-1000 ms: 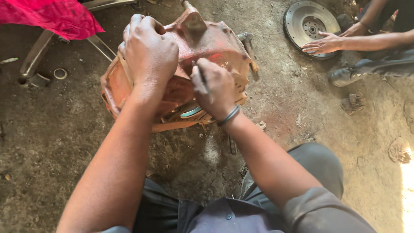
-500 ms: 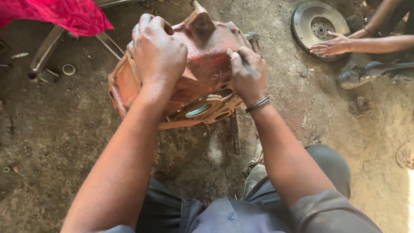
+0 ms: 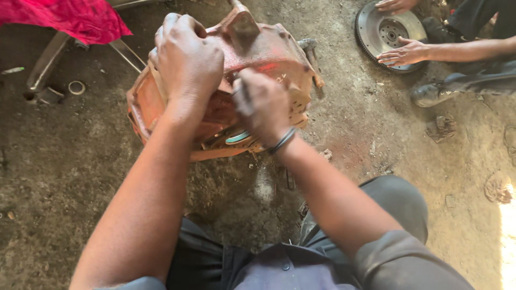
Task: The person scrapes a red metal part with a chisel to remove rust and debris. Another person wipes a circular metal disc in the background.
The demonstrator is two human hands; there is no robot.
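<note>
A big rusty orange-red metal housing stands on the dirt floor in front of me. My left hand grips its upper left rim, fingers curled over the edge. My right hand is blurred and closed around a thin dark tool, pressed against the housing's front face. Just below that hand a round greenish ring shows inside the housing. A dark band sits on my right wrist.
Another person's two hands rest on a grey toothed flywheel at the top right, a dark shoe beside it. A red cloth lies over metal bars at the top left, with a small ring on the ground.
My right hand has moved across the housing's front, right and then back left and down. My left hand keeps its grip on the rim. The other person's hands shifted on the flywheel.
</note>
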